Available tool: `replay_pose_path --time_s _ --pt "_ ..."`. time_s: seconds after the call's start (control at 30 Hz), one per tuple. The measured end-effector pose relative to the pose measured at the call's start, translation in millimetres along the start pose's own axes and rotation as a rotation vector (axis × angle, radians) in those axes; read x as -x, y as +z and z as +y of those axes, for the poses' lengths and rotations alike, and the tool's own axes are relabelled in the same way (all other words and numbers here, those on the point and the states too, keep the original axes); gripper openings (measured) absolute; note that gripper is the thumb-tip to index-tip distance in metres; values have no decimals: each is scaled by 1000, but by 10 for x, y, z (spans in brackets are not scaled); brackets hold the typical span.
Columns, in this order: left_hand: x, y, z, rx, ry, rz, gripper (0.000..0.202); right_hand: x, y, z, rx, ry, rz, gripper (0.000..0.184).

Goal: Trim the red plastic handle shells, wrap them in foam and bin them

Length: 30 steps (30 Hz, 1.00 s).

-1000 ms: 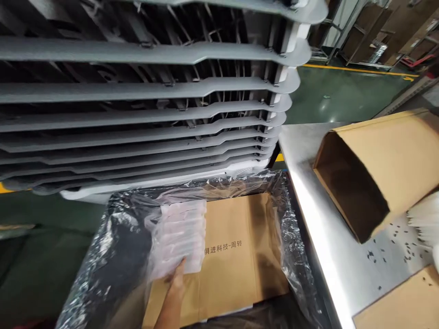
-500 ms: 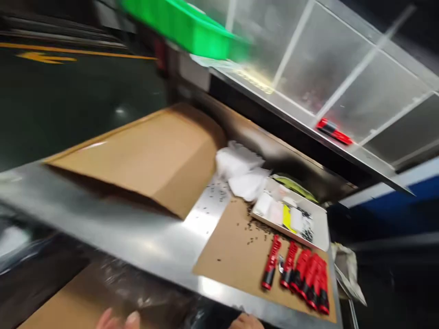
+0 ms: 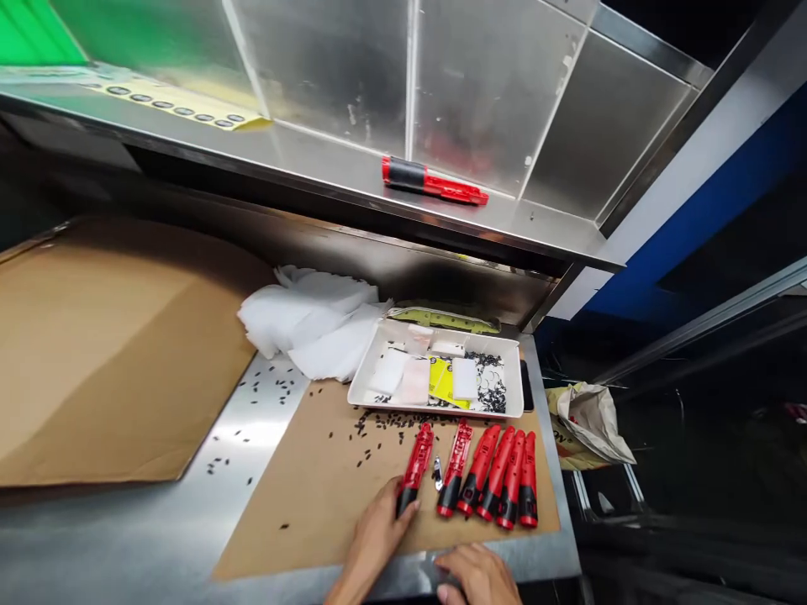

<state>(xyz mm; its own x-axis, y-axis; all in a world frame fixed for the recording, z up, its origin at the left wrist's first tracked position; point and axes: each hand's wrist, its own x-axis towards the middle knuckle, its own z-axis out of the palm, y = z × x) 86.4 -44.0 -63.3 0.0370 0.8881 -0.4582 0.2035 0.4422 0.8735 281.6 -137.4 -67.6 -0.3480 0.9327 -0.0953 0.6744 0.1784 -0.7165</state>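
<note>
Touching: left hand fingertips on black near end of leftmost red tool half, not clamped, fingers loose.
Axis: runs near-to-far, leaning right; lies far of hand.
Right hand: flat on table edge, holding nothing; farther off.
Row: four more halves right, on cardboard sheet.

Bright overhead light glares on steel; right side dim, perhaps underexposed.
</note>
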Motion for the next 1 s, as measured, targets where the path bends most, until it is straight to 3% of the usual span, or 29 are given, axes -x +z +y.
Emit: replay_pose_path --time_s 0.1,0.17,0.3,0.47,0.67,1.0 --pt "153 -156 182 216 -46 -145 67 -61 -275 -187 -225 67 125 27" --pt "333 -211 349 374 -53 -159 71 -152 -440 -367 -431 115 208 29" --pt "672 -193 735 729 -69 -17 73 -374 -694 -725 -653 122 319 34" --pt "807 -118 1066 755 11 66 61 -598 -792 -1023 -761 134 351 33" --pt "733 -79 1129 600 139 91 44 -783 -754 -1153 -906 217 363 37" --pt "495 -179 1046 502 137 59 32 -1016 -740 -1103 -956 338 330 25"
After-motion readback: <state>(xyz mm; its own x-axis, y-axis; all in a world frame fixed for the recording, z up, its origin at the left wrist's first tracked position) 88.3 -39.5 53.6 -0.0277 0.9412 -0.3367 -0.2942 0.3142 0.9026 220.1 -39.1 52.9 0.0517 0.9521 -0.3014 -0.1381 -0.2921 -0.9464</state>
